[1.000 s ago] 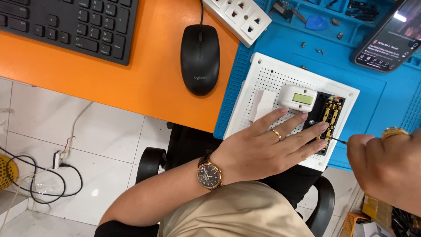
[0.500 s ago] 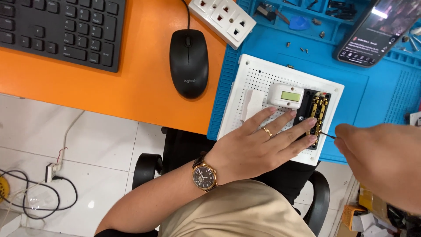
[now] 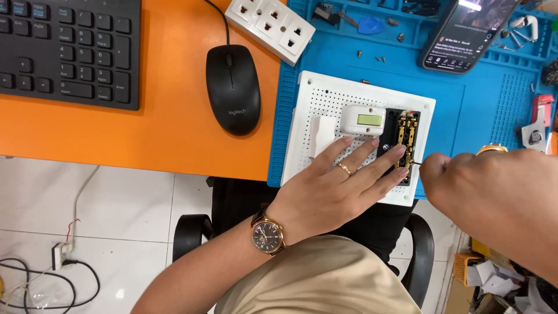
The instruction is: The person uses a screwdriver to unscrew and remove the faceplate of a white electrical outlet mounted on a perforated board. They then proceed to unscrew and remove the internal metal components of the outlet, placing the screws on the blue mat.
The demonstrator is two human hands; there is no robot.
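Left hand (image 3: 331,192) flat and fully open, fingers spread over the white perforated board (image 3: 314,102), pinning it to the blue mat (image 3: 476,110) at the bench edge, gripping nothing. Right hand (image 3: 494,192) curled shut around a thin screwdriver (image 3: 414,163), only the dark tip showing past the knuckles, touching the black module (image 3: 405,139) with the brass contacts near the board's right edge.

Best way to handle this bit, probably: keep that flat palm pressing down so the board can't skate on the mat, keep the shaft square in the screw head, light turns, no leaning. Fingertips sit just beside the tip, so a slip could jab them. Worth sliding them back a touch.

Materials-wise: matte white plastic board dotted with a grid of small holes, a rounded white gadget (image 3: 362,119) with a greenish display sitting on it, shiny brass strips in a black housing. Mat looks rubbery, ribbed, with moulded trays holding loose tiny screws (image 3: 381,58). Glossy orange benchtop (image 3: 174,134) beside it, smooth black mouse (image 3: 232,87).
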